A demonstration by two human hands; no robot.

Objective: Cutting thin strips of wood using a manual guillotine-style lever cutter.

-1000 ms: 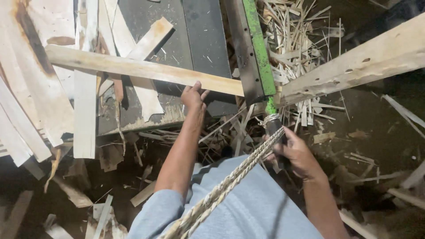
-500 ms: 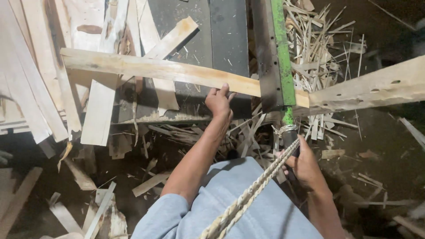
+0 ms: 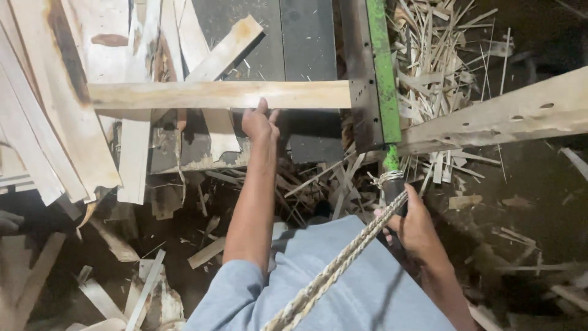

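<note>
Left hand (image 3: 260,122): fingers pressed on the near edge of the plank (image 3: 220,95), steadying it flat across the dark table (image 3: 306,37).
Right hand (image 3: 415,224): closed round the lever (image 3: 383,73) at its rope-wrapped (image 3: 343,263) lower end.
Floor: scraps (image 3: 324,178) beneath.

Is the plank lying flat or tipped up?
Flat. The plank lies level across the dark table, its end at the green arm; the left hand touches its near edge.

Free room is only on the dark surface (image 3: 306,37) above the plank (image 3: 220,95) — left is blocked by stacked boards (image 3: 55,122), right by the green bar (image 3: 383,67) and splinters (image 3: 441,55).
</note>
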